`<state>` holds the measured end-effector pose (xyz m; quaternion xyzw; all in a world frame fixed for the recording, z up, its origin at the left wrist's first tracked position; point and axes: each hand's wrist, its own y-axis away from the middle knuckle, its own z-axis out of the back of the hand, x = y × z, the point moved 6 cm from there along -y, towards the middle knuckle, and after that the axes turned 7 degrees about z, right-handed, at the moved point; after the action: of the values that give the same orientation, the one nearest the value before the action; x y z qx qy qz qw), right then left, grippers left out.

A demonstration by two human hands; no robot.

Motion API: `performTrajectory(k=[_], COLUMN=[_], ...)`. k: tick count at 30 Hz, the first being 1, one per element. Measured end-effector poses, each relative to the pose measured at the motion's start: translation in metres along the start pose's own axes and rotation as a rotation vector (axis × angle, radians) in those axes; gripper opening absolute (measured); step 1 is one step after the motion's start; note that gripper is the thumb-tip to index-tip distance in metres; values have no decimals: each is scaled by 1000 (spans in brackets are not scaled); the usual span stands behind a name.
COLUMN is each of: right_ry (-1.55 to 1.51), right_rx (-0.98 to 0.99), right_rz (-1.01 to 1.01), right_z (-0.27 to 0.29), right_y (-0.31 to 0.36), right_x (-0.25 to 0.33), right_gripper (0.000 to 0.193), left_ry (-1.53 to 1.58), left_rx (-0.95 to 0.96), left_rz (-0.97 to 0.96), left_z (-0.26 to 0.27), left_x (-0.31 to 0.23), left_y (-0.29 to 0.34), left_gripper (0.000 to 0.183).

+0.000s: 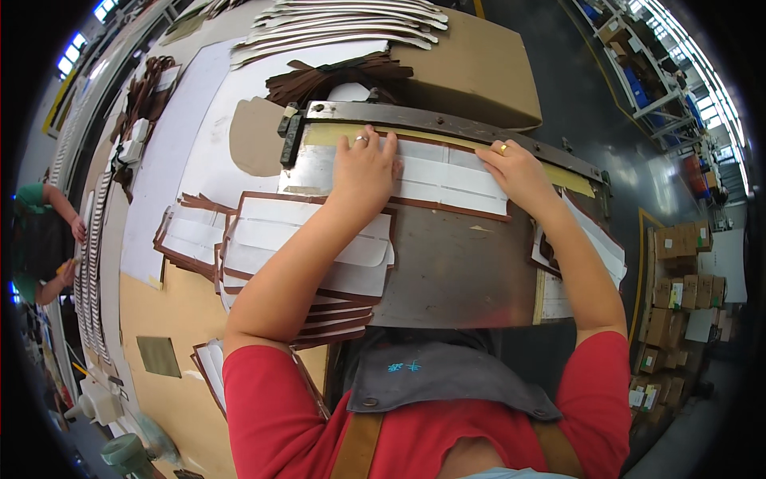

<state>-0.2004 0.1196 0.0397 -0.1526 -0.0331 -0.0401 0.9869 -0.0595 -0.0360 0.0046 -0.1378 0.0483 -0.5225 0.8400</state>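
A long brown leather panel with a white backing lies on the metal plate, its far edge along a yellow strip beside a steel bar. My left hand rests on the panel's left part, fingers apart and pointing at the bar; a ring is on one finger. At the panel's right end, my right hand touches the far edge with fingers stretched over it; its underside is hidden. Left of the plate, similar white-backed panels lie in overlapping stacks, partly behind my left forearm.
More panels lie under my right forearm. Beyond the bar are a brown strap bundle, white strips and a cardboard box. A co-worker's hands are at the far left. Shelves with cartons stand right.
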Motion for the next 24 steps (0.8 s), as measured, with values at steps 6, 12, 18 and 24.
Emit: performTrajectory(k=[6,12,18,24], right_ry=[19,-75,-591,-570], right_rx=[62,-33,-355,-629], right_rz=[-254,-435,-475,-672], right_z=[27,-8,69,174], right_y=[39,42,65,255], right_x=[-38,-25,-3,-67], right_gripper=[18,28,30,29], left_ry=[76,116,265,604], left_rx=[6,87,175,220], left_rz=[5,-3,70,22], left_z=[4,10,31,82], left_x=[5,2,20,-10], left_y=[-1,-15,-25,-37], left_gripper=[41,36,41,35])
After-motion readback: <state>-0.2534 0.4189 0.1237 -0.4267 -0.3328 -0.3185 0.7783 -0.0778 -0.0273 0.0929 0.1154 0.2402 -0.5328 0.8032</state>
